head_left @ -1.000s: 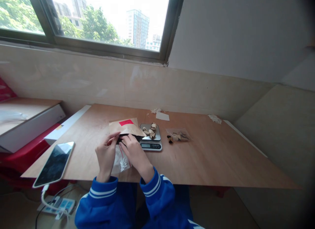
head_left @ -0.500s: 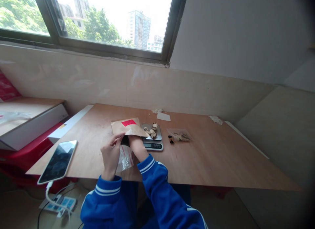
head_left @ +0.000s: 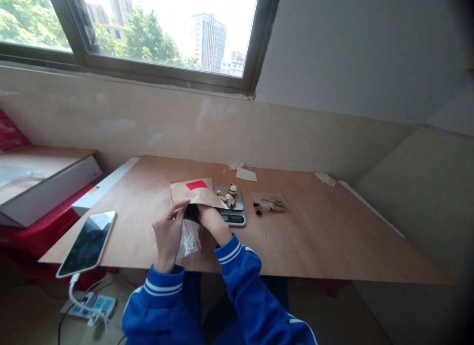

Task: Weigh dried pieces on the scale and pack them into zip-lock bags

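Note:
A brown paper bag (head_left: 181,193) with a red label tilts over the table, its mouth toward me. My left hand (head_left: 168,231) pinches the near edge of its opening between thumb and fingers. My right hand (head_left: 213,220) reaches into the bag, so its fingers are hidden inside. Just right of the bag, a digital kitchen scale (head_left: 239,219) carries several pale dried mushroom-like pieces (head_left: 231,200) on its metal plate. Beneath my hands lies a clear zip bag (head_left: 190,240) with a red seal line.
On the wooden table (head_left: 333,236), a clear bag of dried pieces (head_left: 272,203) lies right of the scale, with a small dark item (head_left: 257,208) beside it. A white card (head_left: 246,174) is near the wall. A phone (head_left: 88,243) with a charging cable rests at the left edge.
My right hand and forearm have shifted a little to the right, with the fingers still inside the paper bag. The paper bag has moved slightly right too.

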